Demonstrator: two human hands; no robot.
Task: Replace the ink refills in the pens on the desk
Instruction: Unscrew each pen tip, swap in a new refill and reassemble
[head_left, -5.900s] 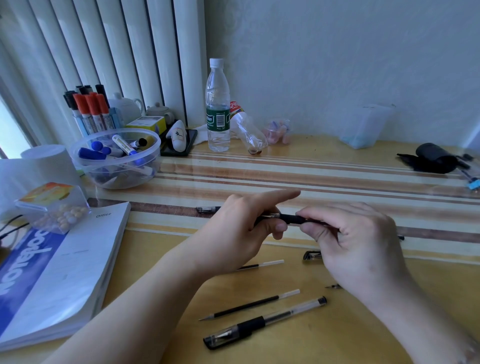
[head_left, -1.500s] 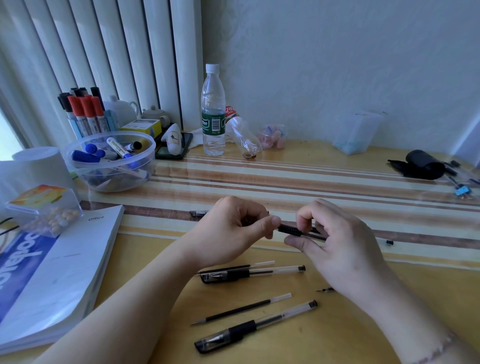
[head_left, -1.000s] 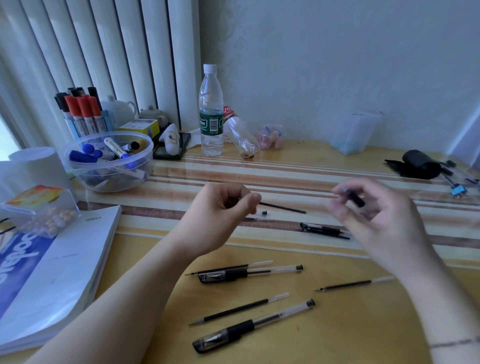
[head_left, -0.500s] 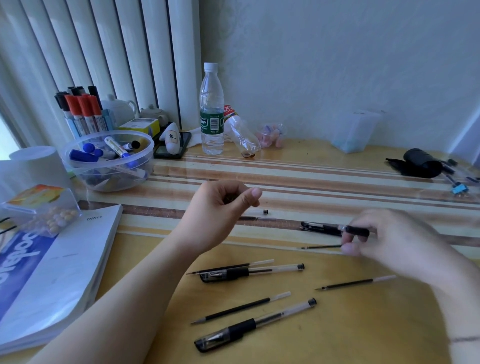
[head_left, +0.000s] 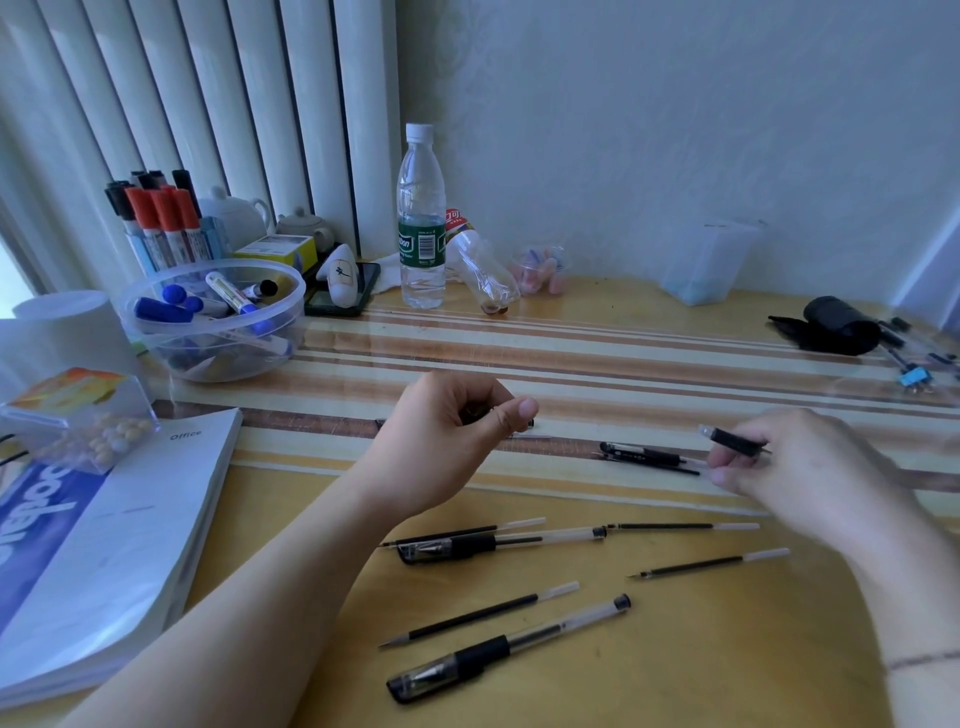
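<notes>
from my head camera: my right hand (head_left: 810, 478) pinches a short black pen grip section (head_left: 733, 441) between thumb and fingers, raised just above the desk (head_left: 675, 675), its long axis running left-right with the clear end pointing left. my left hand (head_left: 447, 431) is curled, thumb against forefinger; something small and dark sits inside, i cannot tell what. loose refills (head_left: 709, 563) and capped pens (head_left: 498, 652) lie nearer me.

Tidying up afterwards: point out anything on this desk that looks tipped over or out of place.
One thing stands out: an empty clear bottle lies on its side beside the upright water bottle at the back of the desk. The loose refills belong to the work.
</notes>
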